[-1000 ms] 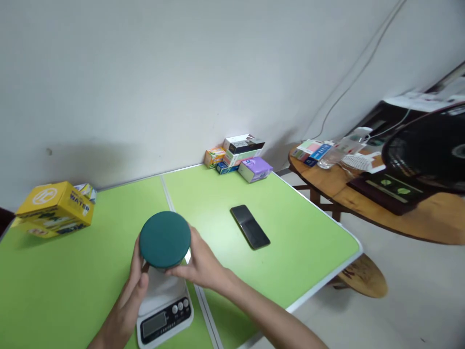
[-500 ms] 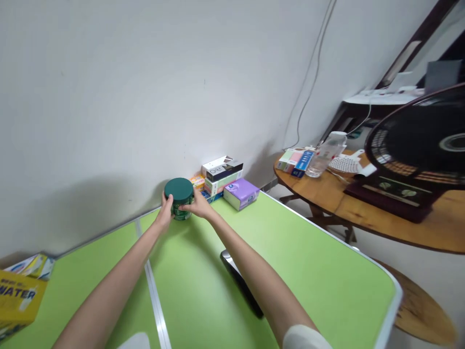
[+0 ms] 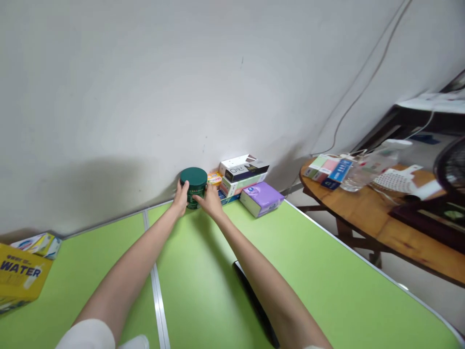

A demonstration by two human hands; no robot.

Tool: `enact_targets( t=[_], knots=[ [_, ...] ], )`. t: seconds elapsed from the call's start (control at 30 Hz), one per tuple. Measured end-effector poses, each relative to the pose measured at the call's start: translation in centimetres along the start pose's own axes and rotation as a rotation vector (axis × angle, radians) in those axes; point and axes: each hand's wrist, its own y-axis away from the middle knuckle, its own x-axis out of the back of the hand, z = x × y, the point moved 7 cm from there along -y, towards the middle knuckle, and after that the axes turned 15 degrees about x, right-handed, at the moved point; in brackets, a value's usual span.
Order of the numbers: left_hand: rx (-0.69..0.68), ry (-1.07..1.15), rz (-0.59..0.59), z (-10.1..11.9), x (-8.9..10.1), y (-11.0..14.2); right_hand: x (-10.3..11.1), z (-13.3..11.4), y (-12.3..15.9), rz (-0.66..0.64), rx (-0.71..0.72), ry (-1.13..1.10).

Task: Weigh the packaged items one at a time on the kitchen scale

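One green jar (image 3: pixel 194 177), upright and lidded, is at the far edge of one green table (image 3: pixel 345 291), near the wall and left of one orange box (image 3: pixel 215 178), one black-and-white box (image 3: pixel 247 169) and one purple pack (image 3: pixel 264 198). Both arms stretch forward; the left hand (image 3: pixel 180 198) and right hand (image 3: pixel 211 199) hold the jar between them, fingers curled around opposite sides. One dark phone (image 3: pixel 255 304) is partly hidden by the right forearm. One yellow box (image 3: pixel 23 278) reads "WATER"; the jar's label is too small to read.

Squat, dark-green, cylindrical jar (image 3: pixel 195 188) with pale lettering, flat green lid (image 3: pixel 193 175) on, upright at the back edge of a light-green table (image 3: pixel 198 295).
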Motion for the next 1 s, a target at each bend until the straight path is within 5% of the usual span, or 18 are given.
enact_targets(
  t=[0.13,0.37,0.53,0.7,0.77,0.87,1.0],
  knots=[
    [0.011,-0.091,0.01,-2.4,2.1,5.3,-1.6,-2.2,4.5,-0.087,0.019,-0.022],
    [0.019,-0.29,-0.022,-9.0,13.1,20.8,-6.2,-10.1,14.4,-0.772,0.166,-0.283],
    [-0.098,-0.286,0.293,-8.8,23.7,26.5,-12.1,-17.0,16.0,-0.968,0.141,-0.43],
    [-0.533,-0.23,0.838,-4.5,34.8,33.3,-20.7,-24.3,15.2,-0.89,0.049,-0.661],
    [-0.573,-0.189,0.981,-3.0,38.9,34.8,-24.3,-26.8,14.8,-0.869,0.021,-0.724],
    [-0.41,-0.119,1.041,-1.8,44.1,33.8,-29.2,-30.2,14.4,-0.837,-0.024,-0.81],
    [-0.303,-0.085,1.03,-0.9,46.2,31.1,-32.6,-34.0,14.7,-0.75,-0.024,-0.929]
  ],
)
